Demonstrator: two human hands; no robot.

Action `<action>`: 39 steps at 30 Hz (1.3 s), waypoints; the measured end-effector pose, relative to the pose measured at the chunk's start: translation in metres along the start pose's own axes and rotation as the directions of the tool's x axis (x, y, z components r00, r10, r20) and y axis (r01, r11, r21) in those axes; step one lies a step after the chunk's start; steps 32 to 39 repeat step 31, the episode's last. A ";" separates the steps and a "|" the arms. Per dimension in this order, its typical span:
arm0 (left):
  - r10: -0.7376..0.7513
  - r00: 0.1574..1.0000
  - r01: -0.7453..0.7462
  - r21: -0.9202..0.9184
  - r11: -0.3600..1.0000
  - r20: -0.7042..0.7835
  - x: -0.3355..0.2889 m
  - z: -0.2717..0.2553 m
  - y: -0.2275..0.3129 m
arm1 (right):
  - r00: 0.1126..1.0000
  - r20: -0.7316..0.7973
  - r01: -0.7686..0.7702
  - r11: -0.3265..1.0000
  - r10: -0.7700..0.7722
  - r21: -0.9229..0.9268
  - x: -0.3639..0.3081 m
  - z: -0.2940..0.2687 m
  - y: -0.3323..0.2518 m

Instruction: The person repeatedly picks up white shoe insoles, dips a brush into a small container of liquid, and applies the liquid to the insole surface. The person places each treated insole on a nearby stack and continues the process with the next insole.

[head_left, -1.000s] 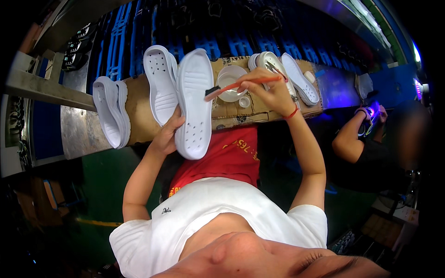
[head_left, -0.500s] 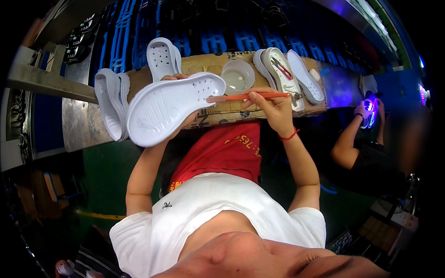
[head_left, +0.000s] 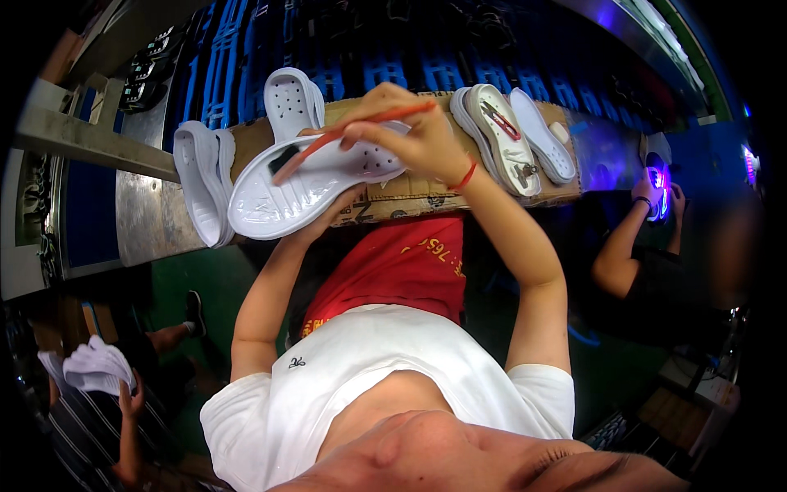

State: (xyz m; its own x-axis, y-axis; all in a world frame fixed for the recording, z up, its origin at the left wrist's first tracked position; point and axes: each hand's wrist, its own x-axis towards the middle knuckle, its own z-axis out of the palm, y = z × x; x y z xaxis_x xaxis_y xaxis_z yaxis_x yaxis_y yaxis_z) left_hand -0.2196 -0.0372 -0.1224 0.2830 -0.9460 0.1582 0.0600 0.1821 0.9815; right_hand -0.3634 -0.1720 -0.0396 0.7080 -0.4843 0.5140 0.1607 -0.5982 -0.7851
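Note:
A white shoe sole (head_left: pixel 324 190) is tilted up over the table, its inner face toward me and wet-looking at the broad end. My left hand (head_left: pixel 344 203) grips it from beneath at the narrow middle; most of the fingers are hidden behind it. My right hand (head_left: pixel 402 135) is closed round the handle of an orange brush (head_left: pixel 328 138). The brush's dark bristles (head_left: pixel 283 164) rest against the sole's broad end. Behind my right hand, the white bowl is mostly hidden.
Pairs of white soles stand at the left (head_left: pixel 195 176) and back (head_left: pixel 288 102) of the cardboard (head_left: pixel 385 205). At right, more soles (head_left: pixel 545 135) lie beside one bearing a red cutter (head_left: pixel 502 123). Co-workers sit right, with a glowing shoe (head_left: pixel 657 189), and lower left, carrying white soles (head_left: pixel 98 367).
My right hand has swung left with the brush, from the sole's holed end to its broad end. The sole has tipped slightly. A person carrying soles has appeared at lower left.

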 end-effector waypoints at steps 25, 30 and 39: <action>0.331 0.931 -0.303 -0.185 0.935 0.152 0.016 -0.010 0.017 | 0.846 -0.061 -0.415 0.726 0.530 0.549 -0.093 0.045 -0.042; 0.560 0.739 -0.483 -0.286 0.828 0.374 0.065 0.008 0.019 | 0.854 -0.289 -0.190 0.776 0.433 0.601 -0.096 0.042 -0.061; 0.417 0.754 -0.371 -0.195 0.908 0.507 0.069 0.014 0.052 | 0.847 -0.436 -0.002 0.821 0.305 0.571 -0.107 0.030 -0.053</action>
